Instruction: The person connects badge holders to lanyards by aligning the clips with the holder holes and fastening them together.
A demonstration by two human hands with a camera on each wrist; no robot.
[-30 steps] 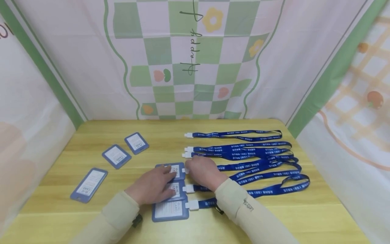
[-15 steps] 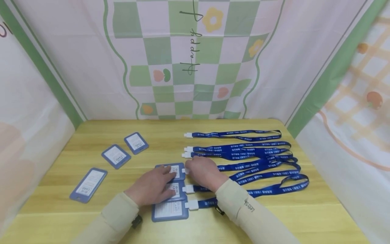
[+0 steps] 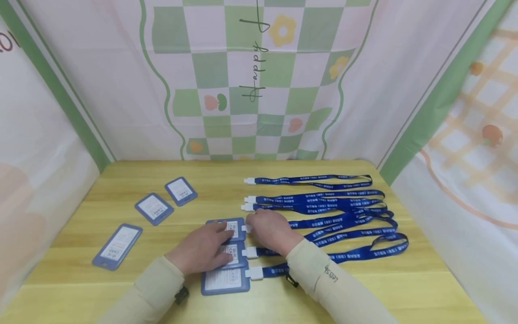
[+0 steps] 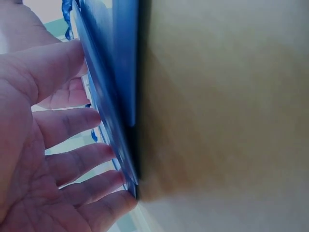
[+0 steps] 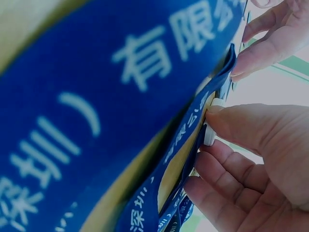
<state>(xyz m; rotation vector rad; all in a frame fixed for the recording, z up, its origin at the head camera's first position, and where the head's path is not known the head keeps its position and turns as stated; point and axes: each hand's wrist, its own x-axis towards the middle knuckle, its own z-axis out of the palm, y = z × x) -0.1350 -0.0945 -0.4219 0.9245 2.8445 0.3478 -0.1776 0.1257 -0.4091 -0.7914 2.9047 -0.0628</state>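
Three blue ID badge holders overlap in a column at the front middle of the table: a far one, a middle one and a near one. My left hand rests spread on the far and middle holders, its fingers nearly straight in the left wrist view. With thumb and fingers, my right hand pinches the white clip of a blue lanyard at the far holder's right edge. My fingers hide most of that join. White clips of two other lanyards meet the middle and near holders.
Three more badge holders lie apart on the left: one at the back, one between and one nearer. Three lanyards with white clips stretch across the back right of the wooden table. Patterned curtains enclose it.
Both hands keep their places on the holder and clip. The head view has shifted very slightly; nothing else visibly moves.
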